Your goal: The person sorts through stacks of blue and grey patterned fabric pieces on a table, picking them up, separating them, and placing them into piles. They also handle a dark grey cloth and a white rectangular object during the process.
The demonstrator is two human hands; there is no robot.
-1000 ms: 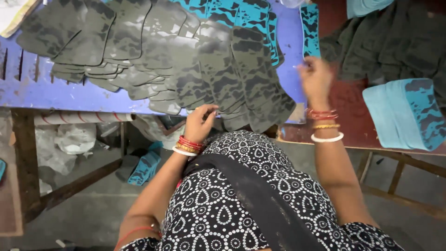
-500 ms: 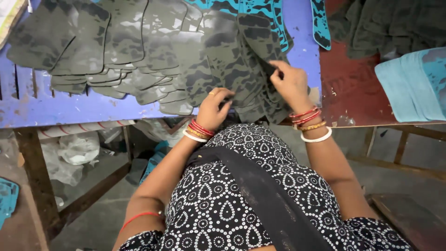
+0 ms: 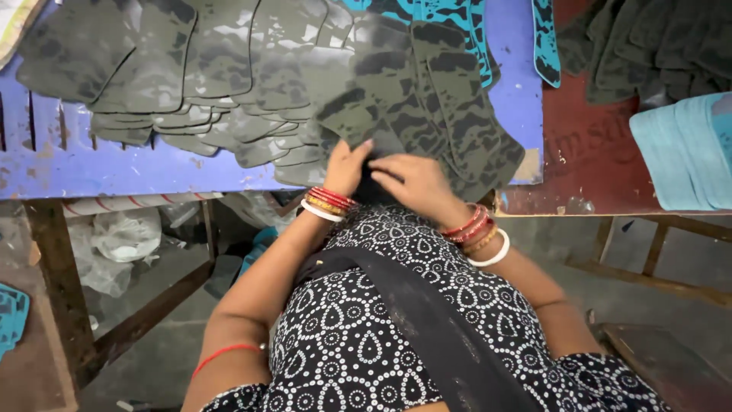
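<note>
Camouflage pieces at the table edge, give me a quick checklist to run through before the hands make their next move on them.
1. Both hands on the work: ok. The left hand and right hand rest together on the grey camouflage pieces at the near edge.
2. Grip on a single piece: cannot tell. The fingers overlap, and what they pinch is hidden.
3. Pile supported: ok. The fanned pieces lie flat on the blue table, though some reach its front edge.
4. Teal camouflage pieces kept apart: ok. They sit behind the grey ones.
5. Light blue stack out of the way: ok. It lies on the red-brown table to the right.
</note>
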